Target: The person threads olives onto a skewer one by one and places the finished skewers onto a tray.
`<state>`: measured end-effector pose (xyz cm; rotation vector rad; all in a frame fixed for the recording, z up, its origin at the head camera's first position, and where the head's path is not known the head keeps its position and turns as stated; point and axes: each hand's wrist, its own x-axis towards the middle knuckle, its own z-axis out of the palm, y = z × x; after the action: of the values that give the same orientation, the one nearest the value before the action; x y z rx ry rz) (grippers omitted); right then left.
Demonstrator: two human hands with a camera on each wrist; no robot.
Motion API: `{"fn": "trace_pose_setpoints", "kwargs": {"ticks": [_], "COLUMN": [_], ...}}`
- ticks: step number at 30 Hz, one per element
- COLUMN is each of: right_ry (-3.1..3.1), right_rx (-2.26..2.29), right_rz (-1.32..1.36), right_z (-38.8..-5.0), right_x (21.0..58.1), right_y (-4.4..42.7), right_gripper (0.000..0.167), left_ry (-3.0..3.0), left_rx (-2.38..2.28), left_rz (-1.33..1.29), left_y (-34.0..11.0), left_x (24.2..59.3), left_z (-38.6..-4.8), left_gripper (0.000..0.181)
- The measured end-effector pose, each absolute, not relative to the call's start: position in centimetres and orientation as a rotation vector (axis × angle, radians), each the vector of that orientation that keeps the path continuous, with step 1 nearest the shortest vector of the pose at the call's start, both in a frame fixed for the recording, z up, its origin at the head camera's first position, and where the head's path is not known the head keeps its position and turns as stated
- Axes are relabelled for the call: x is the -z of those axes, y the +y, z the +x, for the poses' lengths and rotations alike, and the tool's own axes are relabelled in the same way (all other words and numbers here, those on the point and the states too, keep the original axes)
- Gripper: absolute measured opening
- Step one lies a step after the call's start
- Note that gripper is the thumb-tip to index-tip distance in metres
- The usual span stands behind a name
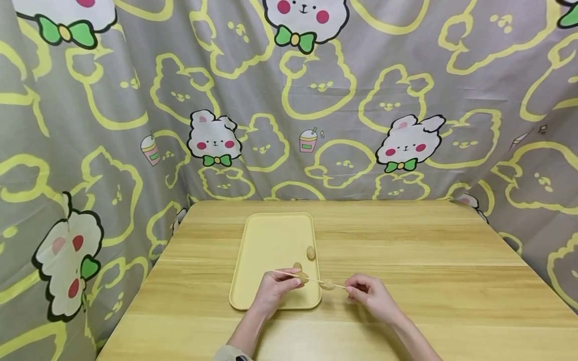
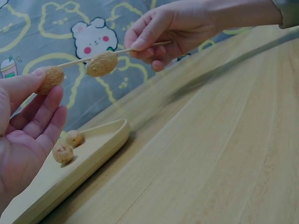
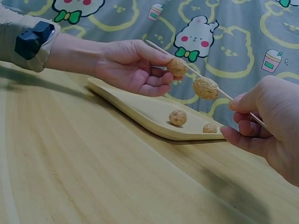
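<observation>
A thin wooden skewer (image 1: 314,281) spans between the two hands, above the tray's right edge. One brown ball (image 2: 102,64) is threaded on it, between the hands. The left hand (image 1: 272,292) pinches another brown ball (image 3: 176,67) between thumb and fingers, and the skewer passes at that ball; whether it runs through cannot be told. Toward the skewer's right end, the right hand (image 1: 374,300) pinches the stick with thumb and fingers. Two more brown balls lie on the tray, one near its right edge (image 1: 311,253) and one just behind the left hand (image 1: 297,267).
The pale yellow tray (image 1: 253,240) lies on the wooden table (image 1: 406,250), left of the middle. A patterned curtain (image 1: 325,100) hangs behind the table and along both sides.
</observation>
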<state>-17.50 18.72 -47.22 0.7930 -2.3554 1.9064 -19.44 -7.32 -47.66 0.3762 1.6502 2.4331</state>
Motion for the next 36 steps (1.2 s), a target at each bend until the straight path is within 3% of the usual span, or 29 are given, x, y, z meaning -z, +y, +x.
{"fn": "trace_pose_setpoints", "kwargs": {"ticks": [8,17,24,36], "right_ry": [-2.334,-2.349,-2.342,-2.334], "right_rx": [-1.889,-1.87,-1.877,-1.911], "right_rz": [0.812,0.803,0.806,0.793], "right_z": [-17.6,-17.6,-17.4,-17.3], "right_x": [47.0,47.0,46.9,47.0], "right_y": [18.7,18.6,18.5,17.9], "right_gripper": [0.012,0.008,0.01,0.013], "left_ry": [1.687,1.614,1.657,1.681], "left_rx": [-2.424,-2.46,-2.422,-2.396], "left_rz": [0.459,0.49,0.452,0.409], "left_y": [-6.8,-6.4,-6.0,-6.1], "left_x": [47.4,47.9,47.6,47.8], "left_z": [-19.7,-19.6,-19.5,-19.4], "left_gripper": [0.039,0.022,0.038,0.039]}}
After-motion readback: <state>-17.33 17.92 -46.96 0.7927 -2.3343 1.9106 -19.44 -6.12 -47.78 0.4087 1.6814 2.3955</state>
